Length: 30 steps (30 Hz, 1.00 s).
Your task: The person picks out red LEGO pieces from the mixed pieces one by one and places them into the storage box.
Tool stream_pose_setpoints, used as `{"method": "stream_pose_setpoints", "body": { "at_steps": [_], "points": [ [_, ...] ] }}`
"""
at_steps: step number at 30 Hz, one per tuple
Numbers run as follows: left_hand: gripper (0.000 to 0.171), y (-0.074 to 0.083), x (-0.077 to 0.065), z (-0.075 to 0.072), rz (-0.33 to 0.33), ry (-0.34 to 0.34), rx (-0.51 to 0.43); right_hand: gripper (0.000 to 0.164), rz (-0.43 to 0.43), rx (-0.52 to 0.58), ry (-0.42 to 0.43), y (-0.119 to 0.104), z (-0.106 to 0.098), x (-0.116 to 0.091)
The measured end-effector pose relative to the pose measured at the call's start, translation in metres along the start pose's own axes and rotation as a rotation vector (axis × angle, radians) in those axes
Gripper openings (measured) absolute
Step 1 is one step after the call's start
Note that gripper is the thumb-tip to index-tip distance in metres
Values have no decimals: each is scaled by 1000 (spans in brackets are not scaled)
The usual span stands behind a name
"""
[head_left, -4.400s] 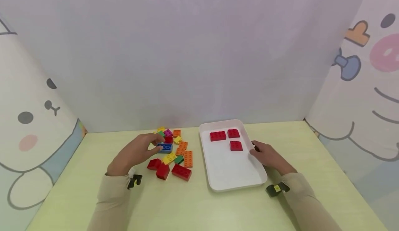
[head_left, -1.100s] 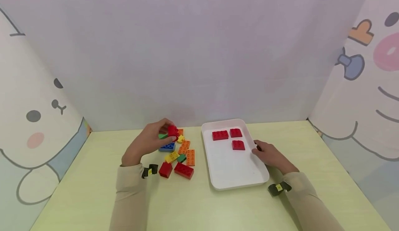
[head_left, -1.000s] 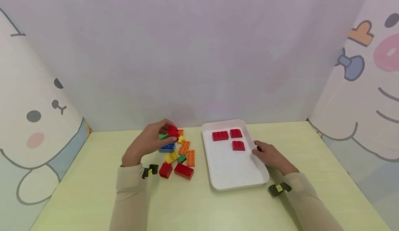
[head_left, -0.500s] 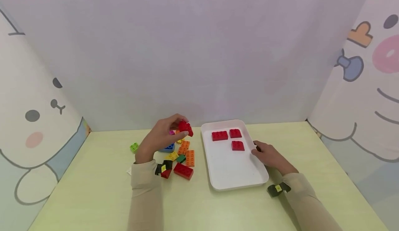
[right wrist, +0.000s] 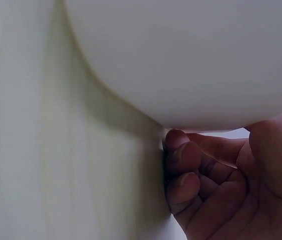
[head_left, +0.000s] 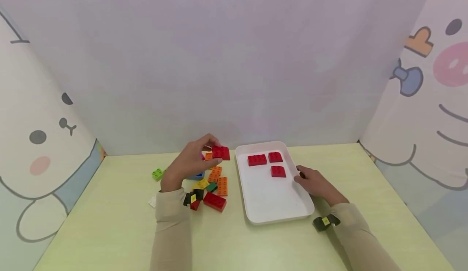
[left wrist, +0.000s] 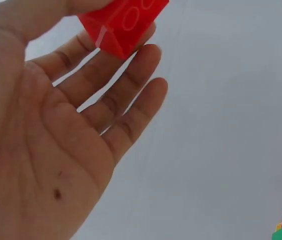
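Observation:
My left hand [head_left: 191, 158] pinches a red toy building brick [head_left: 221, 153] between thumb and fingers, raised above the right side of the loose pile. Close up in the left wrist view, the brick [left wrist: 126, 22] has studs and sloped sides, and the other fingers are spread. My right hand [head_left: 317, 184] holds the right edge of a white tray [head_left: 270, 216]. In the right wrist view its curled fingers [right wrist: 183, 187] lie against the tray's outer side. Inside the tray are a long red brick [head_left: 257, 160] and two smaller red bricks [head_left: 275, 157].
Left of the tray lie a red brick [head_left: 215, 202], orange bricks [head_left: 222, 186], a yellow brick [head_left: 201, 183], a green brick [head_left: 211, 187] and a partly hidden blue brick [head_left: 197, 176]. A lime brick [head_left: 157, 174] sits apart. A grey-white wall [head_left: 234, 80] closes the back.
The left hand, earlier over the pile, now holds a red brick and has moved right. Over the last half second it has turned the brick more level. The right hand stays on the tray.

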<state>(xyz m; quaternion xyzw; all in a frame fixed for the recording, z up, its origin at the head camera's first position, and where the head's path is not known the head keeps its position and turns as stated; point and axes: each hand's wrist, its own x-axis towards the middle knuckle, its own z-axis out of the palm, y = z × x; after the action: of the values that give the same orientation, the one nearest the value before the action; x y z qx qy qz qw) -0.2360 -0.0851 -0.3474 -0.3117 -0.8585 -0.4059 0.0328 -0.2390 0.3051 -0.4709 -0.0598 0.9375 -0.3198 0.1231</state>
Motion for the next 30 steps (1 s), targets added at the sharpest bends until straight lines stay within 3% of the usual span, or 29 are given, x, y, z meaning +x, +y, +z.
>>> {"method": "stream_pose_setpoints", "body": {
  "at_steps": [6, 12, 19, 25, 30],
  "points": [
    [36, 3, 11, 15, 18, -10, 5, 55, 5, -3, 0, -1, -1, -1],
    [41, 10, 25, 35, 71, -68, 37, 53, -16, 0, 10, 2, 1, 0],
    [49, 9, 27, 43, 118, -88, 71, 53, -37, -19, 16, 5, 1, 3],
    [49, 15, 28, 47, 17, -121, 173, 54, -19, -15, 9, 5, -1, 3],
    [45, 20, 38, 60, -74, -111, 210, 54, 1, 0, 5, 3, 1, 2]
  ]
}}
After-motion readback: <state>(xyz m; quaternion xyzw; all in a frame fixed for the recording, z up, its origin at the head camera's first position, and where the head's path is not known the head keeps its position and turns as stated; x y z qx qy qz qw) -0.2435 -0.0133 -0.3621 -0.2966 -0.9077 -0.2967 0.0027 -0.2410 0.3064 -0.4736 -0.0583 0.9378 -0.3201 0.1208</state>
